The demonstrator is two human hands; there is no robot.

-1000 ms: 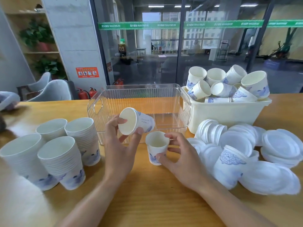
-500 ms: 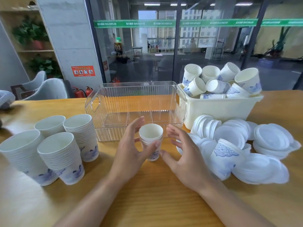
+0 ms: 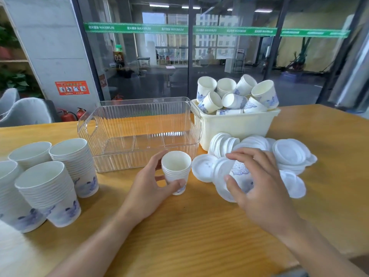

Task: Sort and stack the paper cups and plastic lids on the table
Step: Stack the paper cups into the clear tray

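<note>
On the wooden table point(image 3: 199, 232), mid-frame, the left hand point(image 3: 148, 188) curls thumb and fingers around a short upright stack of cups point(image 3: 175, 173), while right of centre the right hand point(image 3: 257, 188), fingers arched, grasps a lone cup point(image 3: 240, 174) among the lids point(image 3: 289, 154).

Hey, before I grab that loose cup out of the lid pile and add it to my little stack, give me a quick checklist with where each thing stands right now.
1. Small cup stack steadied: ok, the left hand grips it upright on the table.
2. Right hand on the loose cup: ok, fingers curl over it among the plastic lids.
3. Loose cup free of lids: cannot tell, the hand hides most of it.
4. Stack mouth open to receive: ok, nothing inside.
5. Path between cup and stack: ok, only one flat lid lies there.
</note>
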